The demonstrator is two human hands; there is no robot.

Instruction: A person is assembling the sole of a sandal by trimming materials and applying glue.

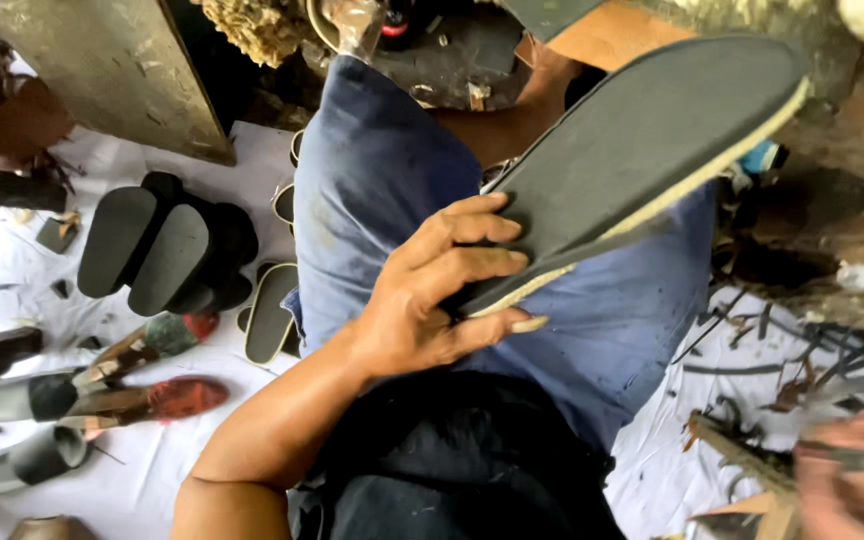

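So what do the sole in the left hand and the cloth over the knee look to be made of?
The sole in the left hand looks like matte black rubber or foam: dull, finely textured face, with a pale fibrous-looking layer along the edge, perhaps jute or crepe. The cloth over the knee looks like worn blue woven cotton: soft folds, faded, dark stains.

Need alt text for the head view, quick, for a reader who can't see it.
The left hand grips the heel end of a dark shoe sole with a pale edge, over a knee in blue shorts. The blurred right hand is at the lower right; more soles lie on the white sheet.
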